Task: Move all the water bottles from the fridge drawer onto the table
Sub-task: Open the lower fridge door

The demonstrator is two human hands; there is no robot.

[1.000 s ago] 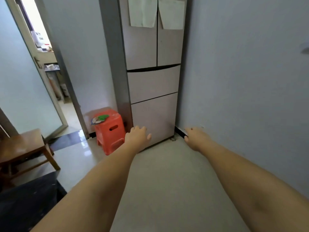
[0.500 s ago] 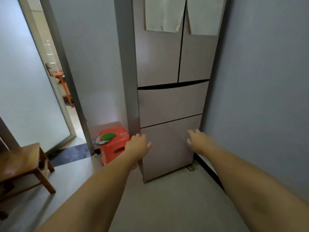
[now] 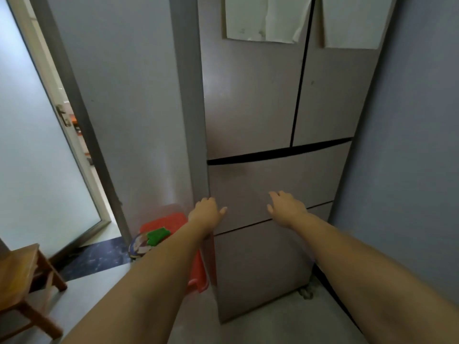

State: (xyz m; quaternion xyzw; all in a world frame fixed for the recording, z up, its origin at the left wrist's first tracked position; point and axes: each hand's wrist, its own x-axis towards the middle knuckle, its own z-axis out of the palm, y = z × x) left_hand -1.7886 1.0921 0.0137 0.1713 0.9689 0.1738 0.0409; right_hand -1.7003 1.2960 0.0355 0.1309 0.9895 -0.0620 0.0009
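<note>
Facing both relaxed, empty hands (left hand [image 3: 207, 212], right hand [image 3: 285, 207]), closed fridge drawer [image 3: 268, 189] lies horizontally

Head view — I see a tall fridge [image 3: 250, 115] against a blue-grey wall [image 3: 409, 157], all its doors and drawers closed. Two paper sheets [image 3: 265, 18] hang on the upper doors. Both arms reach forward: left hand [image 3: 207, 213] and right hand [image 3: 286, 207] are held in front of the upper drawer [image 3: 250, 189], fingers relaxed, gripping nothing — contact unclear. Red stool [image 3: 171, 220] left of the fridge, something green [image 3: 157, 235] on it. Wooden stool [image 3: 22, 276] at lower left.
</note>
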